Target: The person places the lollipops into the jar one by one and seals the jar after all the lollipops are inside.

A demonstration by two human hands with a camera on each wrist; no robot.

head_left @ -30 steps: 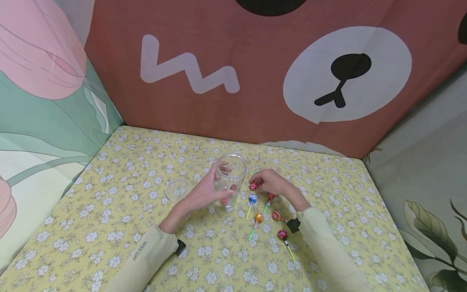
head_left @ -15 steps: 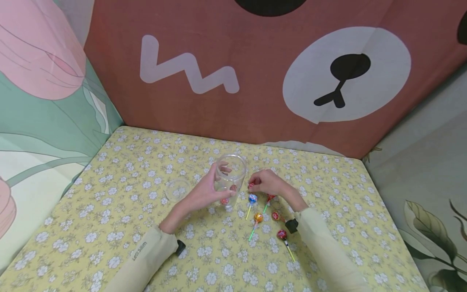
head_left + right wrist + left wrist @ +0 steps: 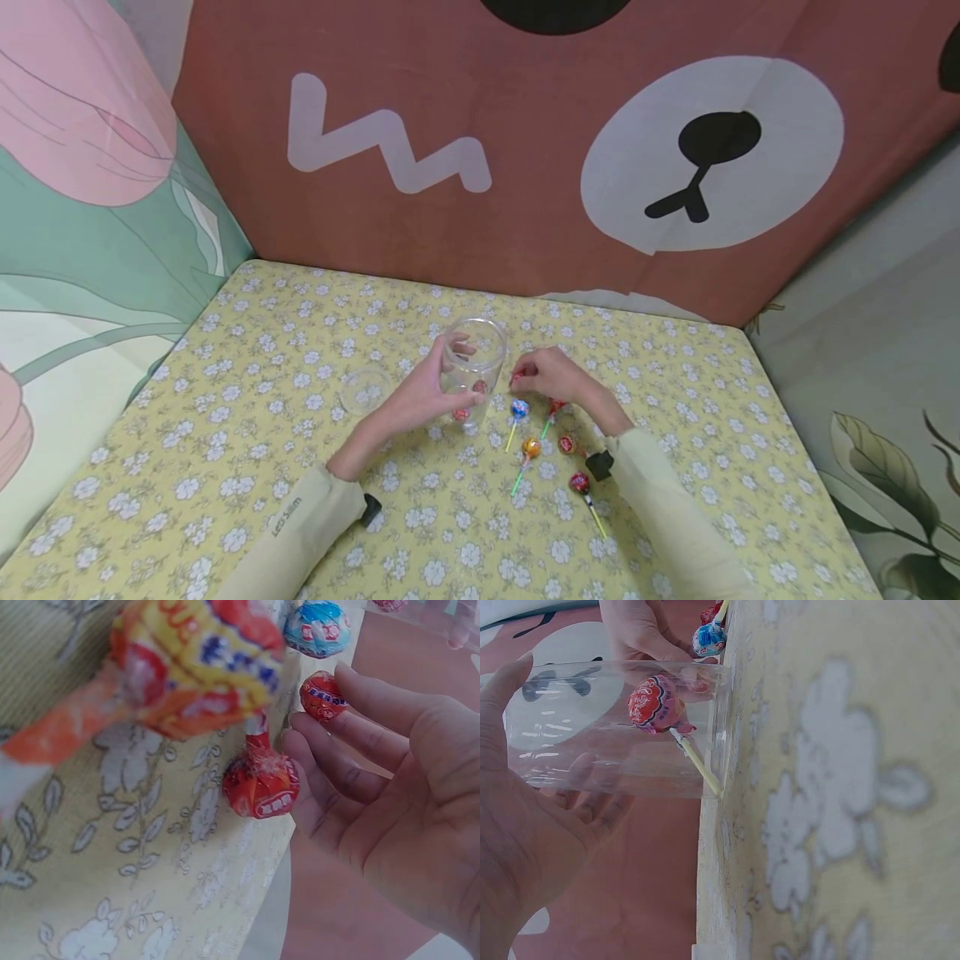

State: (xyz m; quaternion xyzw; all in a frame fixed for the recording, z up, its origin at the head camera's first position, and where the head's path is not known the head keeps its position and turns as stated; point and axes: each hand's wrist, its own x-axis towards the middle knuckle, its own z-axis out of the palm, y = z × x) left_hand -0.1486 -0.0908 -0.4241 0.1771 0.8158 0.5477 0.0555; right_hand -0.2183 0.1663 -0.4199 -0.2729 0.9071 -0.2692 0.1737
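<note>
My left hand (image 3: 429, 392) grips a clear plastic cup (image 3: 474, 357) standing on the table; in the left wrist view the cup (image 3: 622, 727) holds a red lollipop (image 3: 654, 705) leaning on its stick. Just right of the cup, my right hand (image 3: 546, 375) pinches a small red lollipop (image 3: 516, 380) at its fingertips, which shows in the right wrist view as the red lollipop (image 3: 322, 696). Under that hand lie a blue lollipop (image 3: 519, 408), an orange one (image 3: 531, 447) and several red ones (image 3: 579, 482).
A clear round lid (image 3: 363, 390) lies left of the cup on the yellow flowered tablecloth (image 3: 247, 433). Printed fabric walls close in the back and both sides. Another red lollipop (image 3: 261, 784) rests on the cloth close under my right palm.
My right hand has crept slightly left toward the cup with the red lollipop pinched in it. The left hand and cup have stayed put.
</note>
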